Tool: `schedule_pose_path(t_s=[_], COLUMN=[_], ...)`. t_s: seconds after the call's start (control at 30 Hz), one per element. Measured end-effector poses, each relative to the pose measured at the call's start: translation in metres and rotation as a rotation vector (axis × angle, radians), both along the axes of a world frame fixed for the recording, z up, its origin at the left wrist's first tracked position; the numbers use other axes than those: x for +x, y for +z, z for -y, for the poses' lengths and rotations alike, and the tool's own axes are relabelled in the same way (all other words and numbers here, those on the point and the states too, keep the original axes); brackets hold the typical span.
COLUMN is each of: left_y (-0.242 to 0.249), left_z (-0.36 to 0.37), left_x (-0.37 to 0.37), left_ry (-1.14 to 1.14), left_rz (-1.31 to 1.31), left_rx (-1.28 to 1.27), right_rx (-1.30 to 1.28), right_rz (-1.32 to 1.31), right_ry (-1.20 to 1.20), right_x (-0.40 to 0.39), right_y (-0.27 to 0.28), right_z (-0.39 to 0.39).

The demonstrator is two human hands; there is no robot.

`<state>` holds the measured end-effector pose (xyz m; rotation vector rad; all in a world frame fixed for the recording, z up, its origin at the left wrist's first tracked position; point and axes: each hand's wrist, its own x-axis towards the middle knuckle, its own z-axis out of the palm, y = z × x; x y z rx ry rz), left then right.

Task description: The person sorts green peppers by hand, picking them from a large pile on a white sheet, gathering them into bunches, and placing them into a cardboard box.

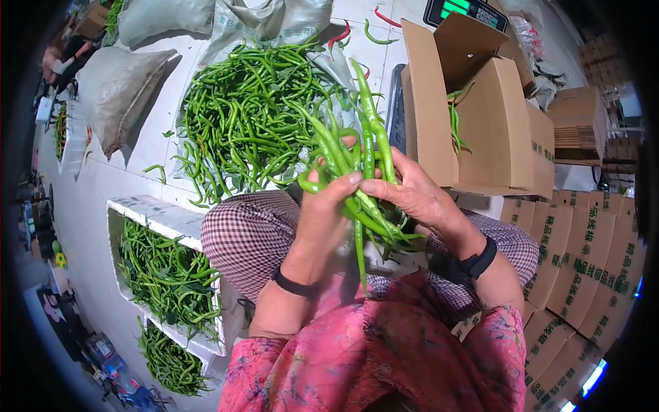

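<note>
Both hands grip one bunch of long green chili peppers [368,147] in front of my body. My left hand [324,199] is wrapped round its left side, with the thumb across the front. From the right, my right hand [415,192] closes on the same bunch, its thumb tip close to the left thumb. The peppers point up and down out of the grip. Just beyond my hands lies a large heap of green chilies [247,113] on an opened woven sack [268,24].
To the right stands an open cardboard box [494,117] with a few chilies inside, beside a scale display [467,12]. At left are foam boxes [154,208] of chilies and a full sack [123,96]. Stacked cartons [583,261] fill the right. A person [65,58] sits far left.
</note>
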<state>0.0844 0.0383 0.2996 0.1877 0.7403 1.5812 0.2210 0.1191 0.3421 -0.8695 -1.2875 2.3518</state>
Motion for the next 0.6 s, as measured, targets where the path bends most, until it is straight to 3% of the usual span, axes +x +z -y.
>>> schedule_pose_path(t_s=[0.13, 0.2, 0.23, 0.27, 0.37, 0.5, 0.6], left_y=[0.001, 0.000, -0.006, -0.009, -0.015, -0.009, -0.012], left_z=[0.000, -0.002, -0.002, -0.002, -0.005, -0.004, -0.004], left_x=[0.004, 0.006, 0.008, 0.008, 0.011, 0.012, 0.010], left_ry=[0.035, 0.037, 0.045, 0.040, 0.065, 0.103, 0.093], left_rz=[-0.055, -0.212, -0.259, -0.257, -0.331, -0.269, -0.322], left_rx=[-0.026, -0.048, -0.068, -0.068, -0.114, -0.098, -0.105], right_rx=[0.285, 0.512, 0.595, 0.593, 1.023, 0.986, 0.786], right_rz=[0.184, 0.267, 0.481, 0.485, 0.526, 0.490, 0.552], right_ry=[0.096, 0.053, 0.064, 0.060, -0.108, -0.123, -0.063], right_x=[0.009, 0.007, 0.001, -0.002, -0.002, -0.003, 0.000], right_y=[-0.016, -0.019, -0.011, -0.013, -0.042, -0.028, -0.025], right_z=[-0.007, -0.006, -0.002, 0.002, 0.009, 0.002, -0.004])
